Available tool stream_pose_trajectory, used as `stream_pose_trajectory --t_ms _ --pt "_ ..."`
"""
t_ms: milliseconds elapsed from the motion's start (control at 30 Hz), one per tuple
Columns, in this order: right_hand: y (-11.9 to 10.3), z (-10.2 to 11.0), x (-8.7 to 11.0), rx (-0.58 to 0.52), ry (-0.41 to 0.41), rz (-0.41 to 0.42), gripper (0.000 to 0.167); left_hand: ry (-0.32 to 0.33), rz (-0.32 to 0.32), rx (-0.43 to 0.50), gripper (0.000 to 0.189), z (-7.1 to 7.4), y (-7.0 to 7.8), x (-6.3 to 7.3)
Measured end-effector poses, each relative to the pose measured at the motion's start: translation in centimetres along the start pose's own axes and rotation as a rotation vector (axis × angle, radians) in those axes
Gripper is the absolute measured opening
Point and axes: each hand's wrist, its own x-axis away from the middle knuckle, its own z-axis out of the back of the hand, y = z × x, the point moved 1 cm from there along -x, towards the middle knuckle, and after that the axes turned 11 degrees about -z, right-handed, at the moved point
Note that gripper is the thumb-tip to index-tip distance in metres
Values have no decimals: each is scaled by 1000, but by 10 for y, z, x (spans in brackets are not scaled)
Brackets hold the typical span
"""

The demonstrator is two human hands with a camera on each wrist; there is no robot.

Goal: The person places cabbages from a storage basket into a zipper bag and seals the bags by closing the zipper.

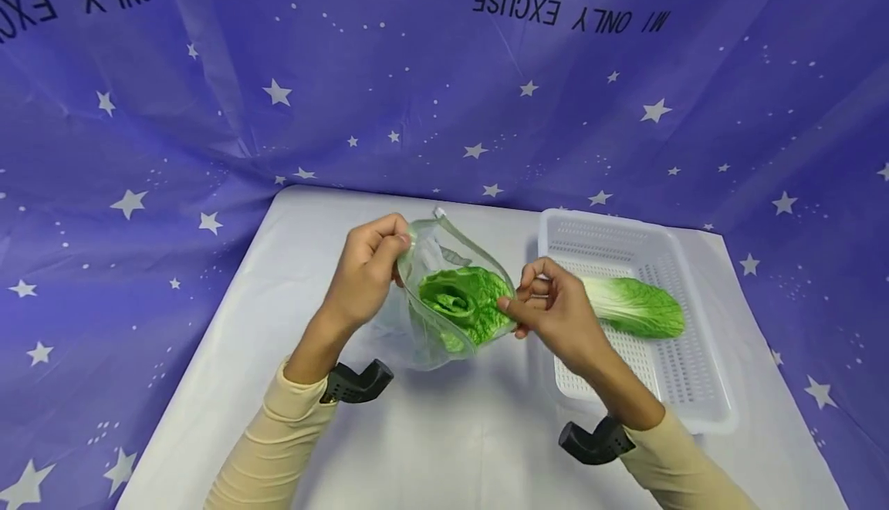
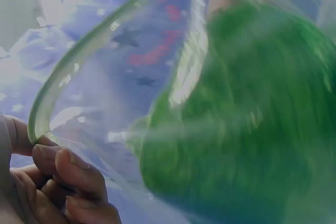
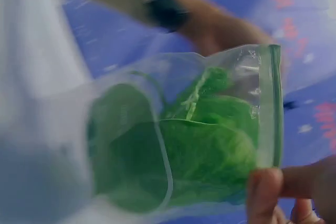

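Note:
A clear zip bag (image 1: 432, 354) with a pale green zip strip hangs over the table, its mouth spread wide. Inside it is a green leafy cabbage (image 1: 482, 305), leaf end toward the mouth. My left hand (image 1: 368, 271) pinches the bag's left rim between thumb and fingers. At the right rim, my right hand (image 1: 556, 305) pinches the edge, thumb near the leaves. The left wrist view shows the left hand (image 2: 71, 184) at one corner of the zip. In the right wrist view, the right hand (image 3: 286, 187) grips the bag just below its zip strip (image 3: 275, 103).
A white perforated plastic basket (image 1: 704, 356) stands on the right, partly behind my right forearm. One napa cabbage (image 1: 639, 308) lies in it. The table has a white cover (image 1: 444, 448); a purple star-patterned cloth (image 1: 417, 93) hangs behind.

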Motion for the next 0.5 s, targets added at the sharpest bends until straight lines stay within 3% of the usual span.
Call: stream_pose_trajectory --t_ms 133,267,500 --pt "-44 4 -8 -155 -21 113 18 117 -57 55 25 14 20 -12" --pt "-86 7 -9 -243 37 269 17 203 -96 104 24 22 38 -23" --pt "-133 10 -3 42 79 515 12 282 -232 -22 23 27 65 -41"
